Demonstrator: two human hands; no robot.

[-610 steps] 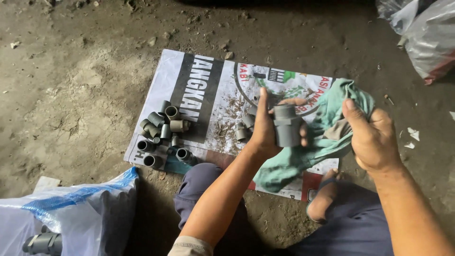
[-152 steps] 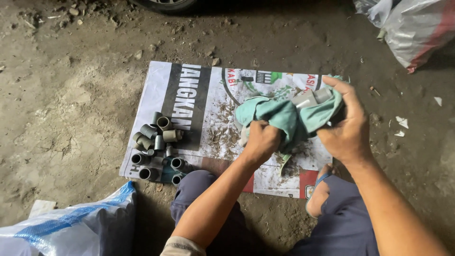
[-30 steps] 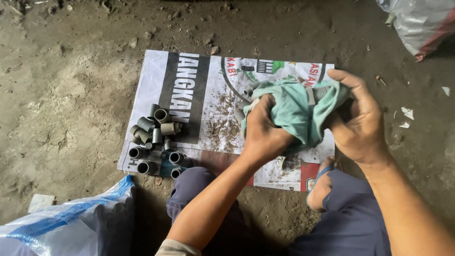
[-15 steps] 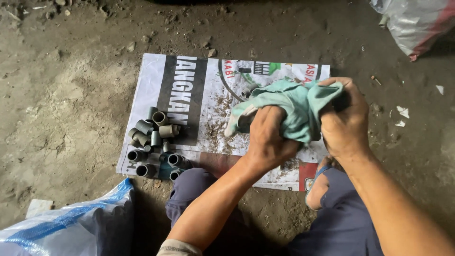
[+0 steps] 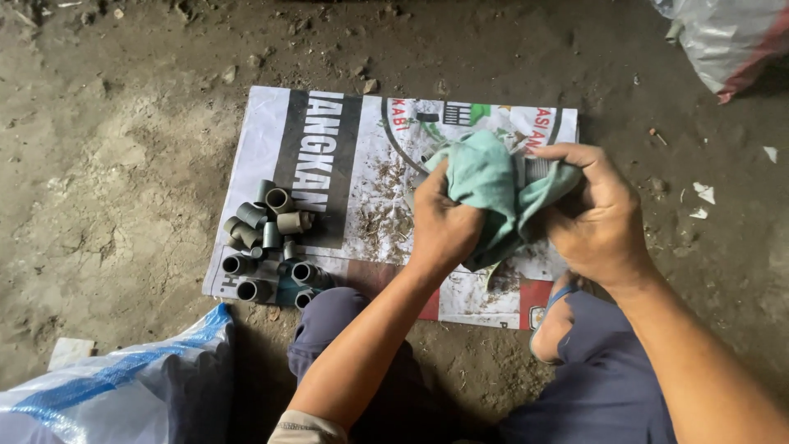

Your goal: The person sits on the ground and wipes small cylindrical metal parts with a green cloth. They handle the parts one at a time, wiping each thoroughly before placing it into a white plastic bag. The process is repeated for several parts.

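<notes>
Both your left hand (image 5: 444,226) and right hand (image 5: 596,218) are clenching the soft, limp green cloth (image 5: 485,185) — you're bunching it around something hidden.

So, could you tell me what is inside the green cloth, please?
Both hands, left and right, bunch the green cloth around something. Only a small grey edge shows at the top; the rest is covered, so its shape cannot be told.

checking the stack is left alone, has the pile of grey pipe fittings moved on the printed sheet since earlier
No. The pile of pipe fittings sits on the same lower left corner of the printed sheet as before, beside the black band.
</notes>
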